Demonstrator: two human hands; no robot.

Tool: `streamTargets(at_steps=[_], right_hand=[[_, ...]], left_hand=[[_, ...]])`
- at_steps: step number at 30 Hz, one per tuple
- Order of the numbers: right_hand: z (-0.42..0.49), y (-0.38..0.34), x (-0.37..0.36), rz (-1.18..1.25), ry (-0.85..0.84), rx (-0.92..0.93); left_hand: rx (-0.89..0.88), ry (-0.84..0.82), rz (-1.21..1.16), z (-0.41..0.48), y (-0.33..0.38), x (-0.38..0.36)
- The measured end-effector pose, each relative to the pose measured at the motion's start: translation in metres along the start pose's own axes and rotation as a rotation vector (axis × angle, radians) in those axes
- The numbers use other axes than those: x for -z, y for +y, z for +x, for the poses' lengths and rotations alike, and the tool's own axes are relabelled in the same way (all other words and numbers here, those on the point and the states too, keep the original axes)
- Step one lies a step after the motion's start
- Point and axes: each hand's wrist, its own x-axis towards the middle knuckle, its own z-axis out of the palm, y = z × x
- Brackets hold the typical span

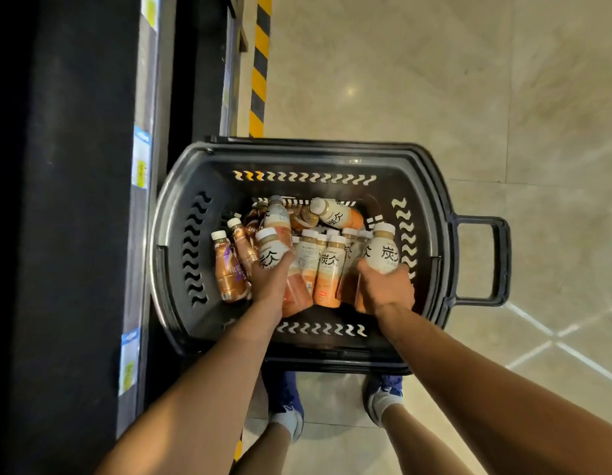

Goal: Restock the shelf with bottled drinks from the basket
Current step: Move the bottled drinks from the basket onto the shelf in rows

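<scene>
Both hands in the black basket (431, 214): left hand (268, 281) grips 1 white-capped bottle (272, 250), right hand (388, 286) grips another bottle (383, 250). Many bottles left inside; shelf (140, 166) at left, restocking looks far from finished.

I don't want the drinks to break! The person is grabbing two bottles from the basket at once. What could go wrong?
The left hand grips the left cream bottle and the right hand the right cream bottle, both low down, so either might slip. The standing bottles between them lean together and could topple once those two lift out. The basket sits right by the shoes, so a step forward could trip the person.
</scene>
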Motion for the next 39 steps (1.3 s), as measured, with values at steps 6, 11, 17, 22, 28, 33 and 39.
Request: streamTargets(at_steps=[6, 11, 17, 22, 28, 33, 39], right_hand=[[-0.117, -0.079, 0.099, 0.085, -0.114, 0.270], [-0.255, -0.155, 0.222, 0.106, -0.134, 0.472], [-0.391, -0.193, 0.334, 0.093, -0.155, 0.701], [-0.474, -0.210, 0.370, 0.037, -0.293, 0.943], [-0.587, -0.216, 0.363, -0.132, -0.624, 1.226], [-0.700, -0.181, 0.350, -0.224, -0.859, 1.396], [-0.832, -0.074, 0.343, -0.329, -1.258, 1.545]], left_hand=[[-0.234, -0.289, 0.157, -0.172, 0.092, 0.021], [-0.377, -0.326, 0.117, -0.337, 0.164, 0.066], [-0.567, -0.218, -0.029, -0.502, 0.198, 0.128], [-0.649, 0.064, -0.210, -0.583, 0.192, 0.182], [-0.704, 0.359, -0.496, -0.659, 0.154, 0.274], [-0.772, 0.673, -0.690, -0.746, 0.095, 0.356], [-0.827, 1.015, -0.851, -0.851, -0.036, 0.431]])
